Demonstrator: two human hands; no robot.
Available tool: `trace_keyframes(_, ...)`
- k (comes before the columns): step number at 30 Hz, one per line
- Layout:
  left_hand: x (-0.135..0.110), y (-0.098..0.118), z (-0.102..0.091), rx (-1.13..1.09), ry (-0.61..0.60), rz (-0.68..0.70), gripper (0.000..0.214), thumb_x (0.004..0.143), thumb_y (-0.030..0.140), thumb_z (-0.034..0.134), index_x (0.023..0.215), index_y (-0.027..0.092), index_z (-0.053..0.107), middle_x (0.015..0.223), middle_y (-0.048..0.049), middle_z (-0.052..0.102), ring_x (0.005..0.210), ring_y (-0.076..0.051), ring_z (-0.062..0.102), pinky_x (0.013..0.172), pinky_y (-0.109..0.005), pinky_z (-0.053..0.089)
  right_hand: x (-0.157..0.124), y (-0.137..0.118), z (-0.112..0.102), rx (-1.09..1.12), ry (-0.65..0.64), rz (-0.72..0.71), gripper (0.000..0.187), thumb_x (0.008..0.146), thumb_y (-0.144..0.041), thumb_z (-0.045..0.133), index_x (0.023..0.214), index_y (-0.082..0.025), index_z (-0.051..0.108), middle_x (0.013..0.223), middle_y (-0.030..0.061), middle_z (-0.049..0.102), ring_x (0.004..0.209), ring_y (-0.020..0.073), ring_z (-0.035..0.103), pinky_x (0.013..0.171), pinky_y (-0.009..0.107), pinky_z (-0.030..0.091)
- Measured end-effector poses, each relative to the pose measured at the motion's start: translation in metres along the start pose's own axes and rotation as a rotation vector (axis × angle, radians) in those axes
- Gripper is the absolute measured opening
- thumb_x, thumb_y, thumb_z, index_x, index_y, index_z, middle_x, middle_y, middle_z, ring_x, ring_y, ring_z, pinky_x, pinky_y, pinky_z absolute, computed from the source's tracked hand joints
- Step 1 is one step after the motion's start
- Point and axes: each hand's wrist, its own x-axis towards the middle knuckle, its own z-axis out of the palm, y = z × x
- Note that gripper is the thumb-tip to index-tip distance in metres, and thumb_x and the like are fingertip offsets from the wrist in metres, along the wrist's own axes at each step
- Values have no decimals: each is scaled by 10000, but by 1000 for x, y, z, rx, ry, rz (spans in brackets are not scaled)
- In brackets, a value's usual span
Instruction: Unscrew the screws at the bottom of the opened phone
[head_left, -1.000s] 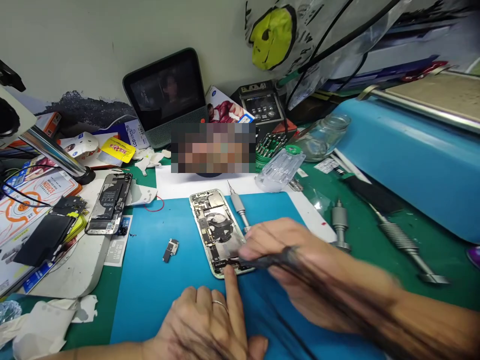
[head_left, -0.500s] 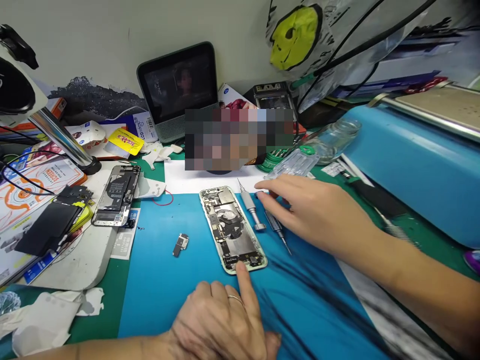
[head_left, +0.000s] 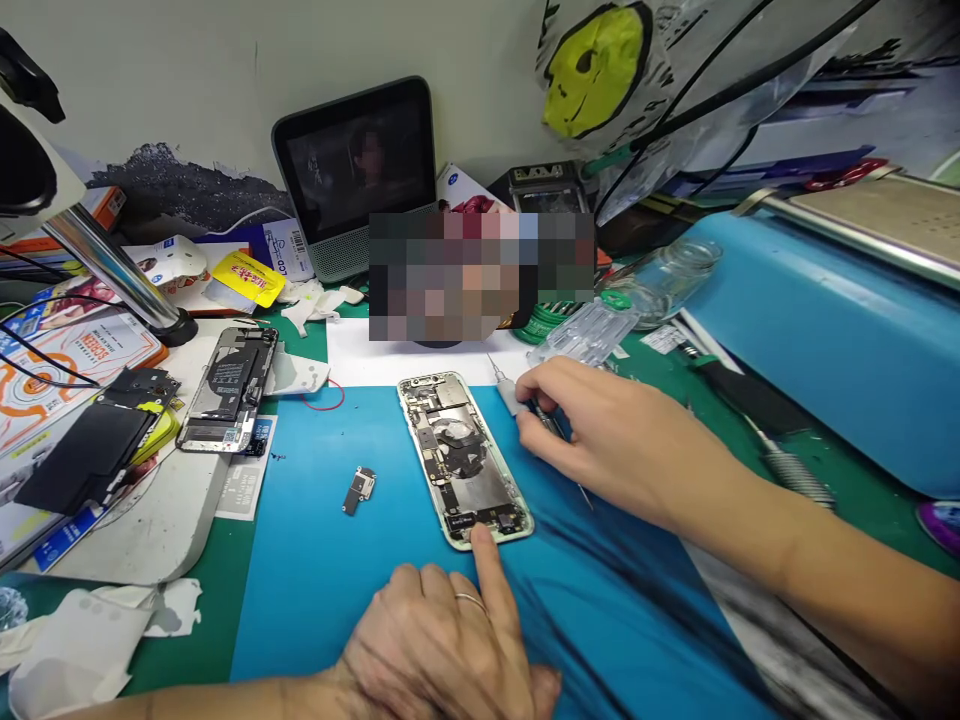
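Fingers of right hand (head_left: 600,425) curl at silver screwdriver (head_left: 505,388), right of opened phone (head_left: 466,470); can't tell if clamped. Left hand (head_left: 442,630) grips nothing, index extended onto phone's lower edge. Loose part (head_left: 359,490) left of phone. Likely tool pickup; sure grip called for.

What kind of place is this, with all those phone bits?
Probably a phone repair bench. An opened phone lies on a blue mat, a second phone lies opened to its left, and a screwdriver is at the right hand.
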Motion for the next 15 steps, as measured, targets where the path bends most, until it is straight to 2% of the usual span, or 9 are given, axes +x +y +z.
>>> trace_keyframes(4, 0, -1, 0, 2, 12, 2, 505, 835, 378, 492, 1067, -4, 729, 487, -73, 541, 383, -162, 459, 355, -293, 286, 0, 1, -1, -103, -30, 35, 82, 884, -266, 509, 822, -212, 514, 798, 43, 634, 646, 212, 604, 524, 324, 412)
trace_keyframes(10, 1, -1, -1, -1, 12, 2, 506, 798, 382, 522, 1056, 3, 736, 491, -69, 548, 375, -158, 464, 354, -286, 294, -1, 2, -3, -174, -19, -17, 181, 905, -343, 524, 794, -203, 553, 771, 66, 619, 632, 212, 618, 459, 320, 345)
trace_keyframes(15, 1, -1, -1, -3, 1, 4, 508, 783, 391, 552, 1056, 3, 736, 480, -59, 541, 375, -159, 472, 338, -282, 316, 0, 2, 0, -170, -62, 54, 267, 915, -395, 461, 768, -200, 567, 741, 37, 601, 622, 186, 585, 490, 294, 320)
